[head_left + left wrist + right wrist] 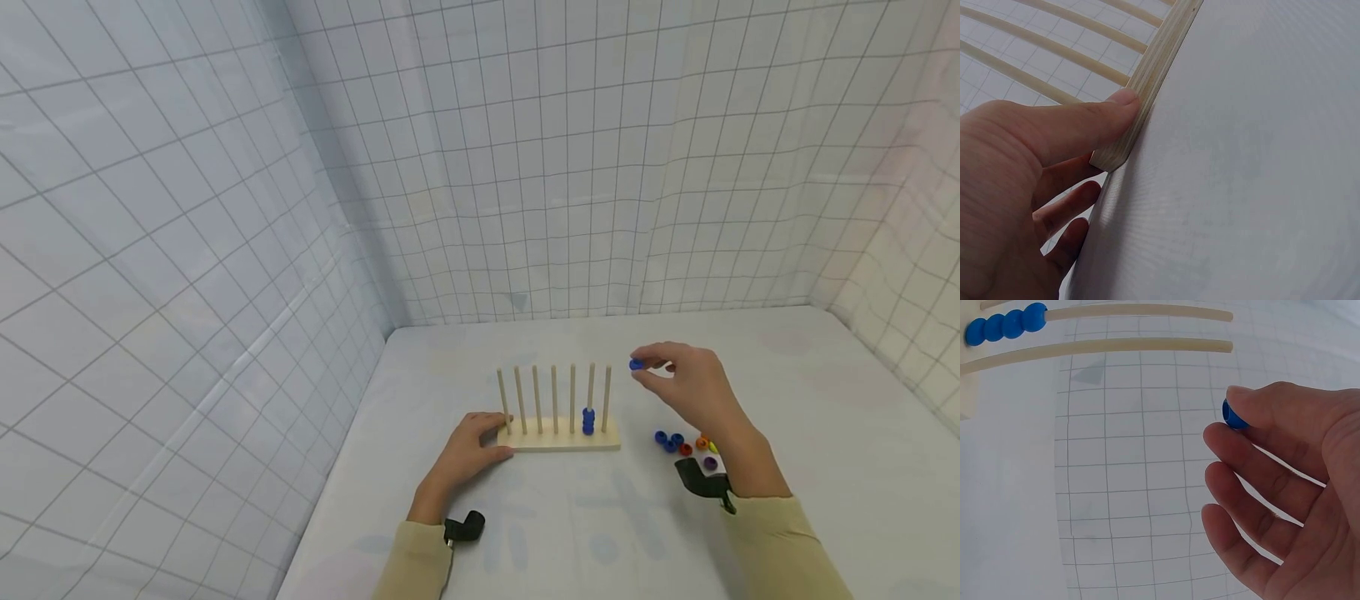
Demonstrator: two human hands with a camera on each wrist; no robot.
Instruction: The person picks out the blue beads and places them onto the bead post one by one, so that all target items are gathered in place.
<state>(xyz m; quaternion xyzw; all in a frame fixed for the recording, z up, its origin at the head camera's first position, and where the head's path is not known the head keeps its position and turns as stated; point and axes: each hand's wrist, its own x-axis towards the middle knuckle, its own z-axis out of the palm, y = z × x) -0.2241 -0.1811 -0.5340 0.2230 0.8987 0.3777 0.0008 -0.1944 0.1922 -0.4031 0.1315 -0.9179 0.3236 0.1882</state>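
Note:
A pale wooden peg board [558, 445] carries a row of several upright pegs. Blue beads [588, 422] are stacked low on the second peg from the right; the right wrist view shows several of these stacked beads [1012, 324]. At the board's left end, my left hand [468, 450] grips the edge, its thumb [1100, 119] on the front side and fingers behind. My right hand [693, 383] is raised to the right of the pegs. Between its thumb and a finger it pinches one blue bead [1232, 416], apart from the pegs, near tip height.
Loose blue beads [670, 445] lie on the white table right of the board, below my right hand. Beside them are a red bead [686, 449], an orange bead [702, 442], a yellow bead [714, 447] and a purple bead [710, 462]. Grid-patterned sheets [555, 167] surround the table.

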